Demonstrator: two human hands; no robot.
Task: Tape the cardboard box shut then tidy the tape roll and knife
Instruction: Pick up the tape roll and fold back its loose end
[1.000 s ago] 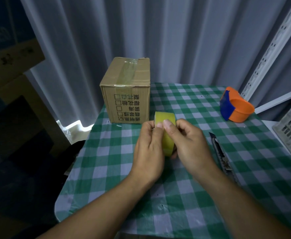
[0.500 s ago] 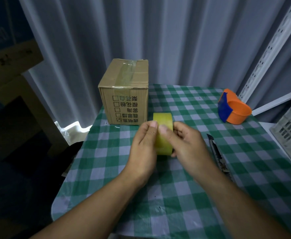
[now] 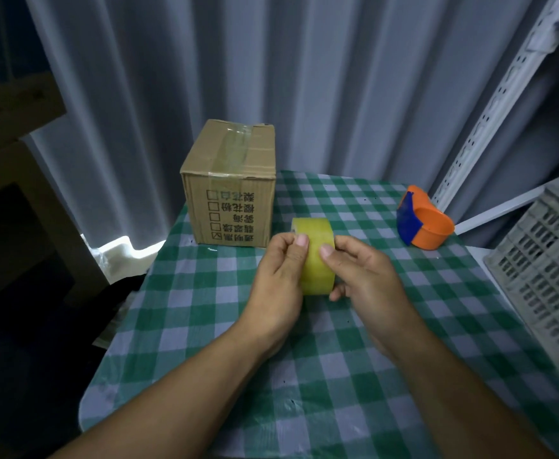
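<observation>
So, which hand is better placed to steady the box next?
Left, probably: the cardboard box stands beyond the left hand. Both hands hold the tape roll, so the right hand could keep it.

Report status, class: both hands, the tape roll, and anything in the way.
Hands: left hand, right hand both grip tape roll. Beyond it, cardboard box, tape across top. Nothing between them; knife not in view.

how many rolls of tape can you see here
1: the yellow tape roll, held between the left hand and right hand over the table. The orange holder at the right may hide another.
</observation>
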